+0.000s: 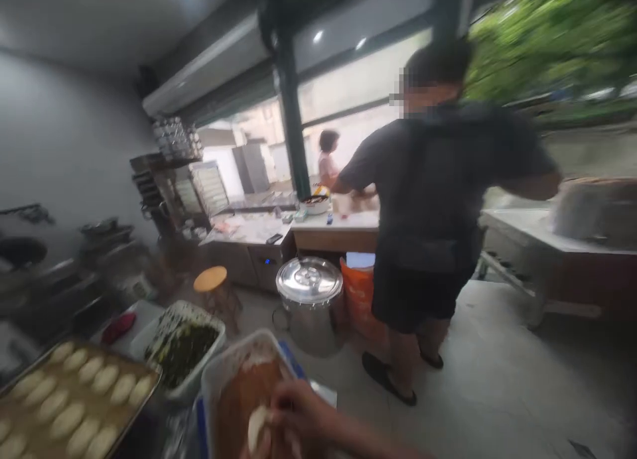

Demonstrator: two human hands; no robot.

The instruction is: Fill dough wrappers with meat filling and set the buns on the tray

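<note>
Over the tub of brown filling, the right hand and left hand grasp a dough piece, which may tear if pinched too hard.

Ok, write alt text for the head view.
The right hand's fingers hold a pale dough-like piece over a tub of reddish mixture, near a container of dark greens and a tray of pale rounds. A co-worker stands by a lidded pot.
</note>
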